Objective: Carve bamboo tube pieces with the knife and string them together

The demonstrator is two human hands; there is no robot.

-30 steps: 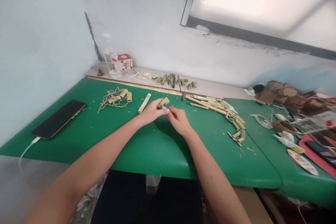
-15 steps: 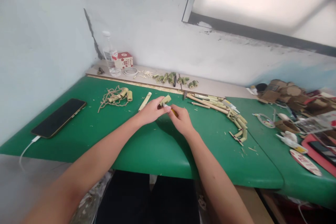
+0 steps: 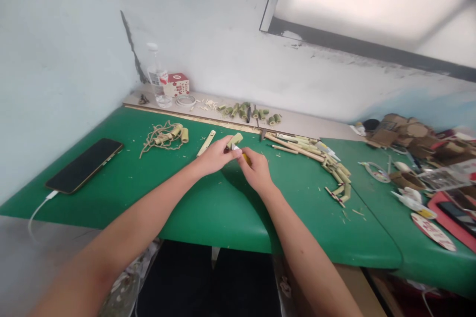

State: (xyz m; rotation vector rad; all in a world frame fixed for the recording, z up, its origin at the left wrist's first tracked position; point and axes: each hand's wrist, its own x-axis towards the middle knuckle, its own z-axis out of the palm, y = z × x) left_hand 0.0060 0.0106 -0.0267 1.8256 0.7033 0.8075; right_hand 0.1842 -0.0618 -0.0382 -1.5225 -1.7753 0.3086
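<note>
We note a bright green table point(image 3: 208, 208) carrying a black phone point(image 3: 85, 165) on a white cable point(image 3: 39, 208). Pale olive-green bamboo piece point(image 3: 234, 140) in hand; tan twine point(image 3: 158, 137). Red-and-white patterned box point(image 3: 177, 84) by the whitish wall point(image 3: 208, 34).

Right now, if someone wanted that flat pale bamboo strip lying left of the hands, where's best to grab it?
Pinch the bamboo strip across its narrow width near the middle, coming from above. It lies flat on the green table, clear of the left hand, with free space either side.
</note>
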